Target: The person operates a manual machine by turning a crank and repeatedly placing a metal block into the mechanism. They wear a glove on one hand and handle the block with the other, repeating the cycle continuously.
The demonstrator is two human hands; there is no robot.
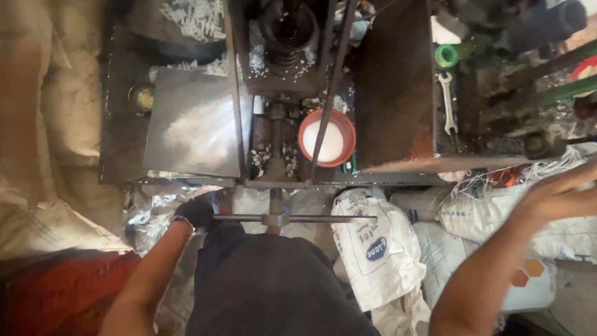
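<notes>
We see the gloved left hand [196, 213] clenched around one end of the press's horizontal crank bar [292, 218] at the worktop's [398, 177] front edge, the right hand [559, 196] released and blurred above white sacks [373, 249], work evidently mid-cycle.

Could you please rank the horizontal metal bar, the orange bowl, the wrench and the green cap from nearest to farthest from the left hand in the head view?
From the left hand:
1. Horizontal metal bar: the hand is at its left end.
2. Orange bowl: up and right, centre of the machine.
3. Wrench: further right, on the machine's ledge.
4. Green cap: just above the wrench, farthest.
</notes>
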